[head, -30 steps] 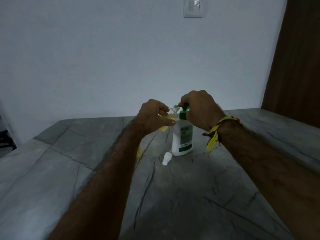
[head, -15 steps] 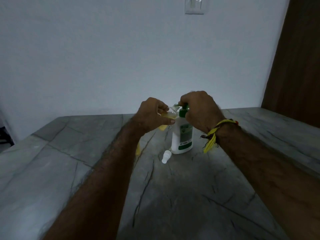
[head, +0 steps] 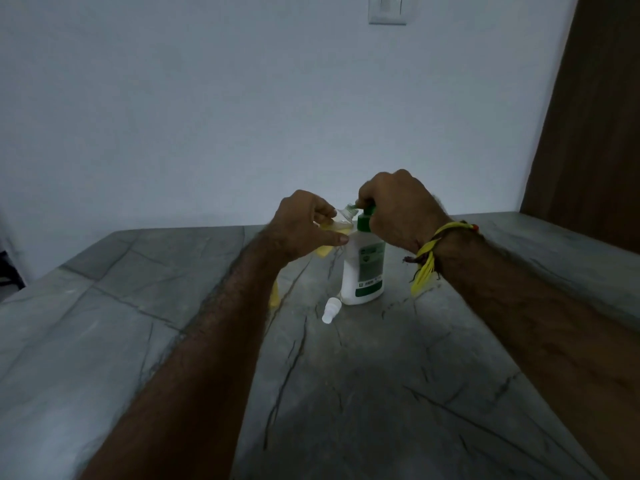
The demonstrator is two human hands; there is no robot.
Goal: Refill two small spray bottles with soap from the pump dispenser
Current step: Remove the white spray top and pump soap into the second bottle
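Left hand point(head: 304, 223): reaching in from lower left, fingers and thumb pinching a small clear spray bottle point(head: 341, 223), tilting it with its open neck at the pump spout
Right hand point(head: 398, 209): curling over the green pump head point(head: 365, 216), fingers folded around it, knuckles up
Pump dispenser point(head: 363, 268): white, green-labelled, standing upright on the grey stone table point(head: 138, 323)
White spray cap point(head: 330, 309): lying on the table just beside the dispenser's base
Yellow thread wristband point(head: 436, 247): hanging at the right wrist
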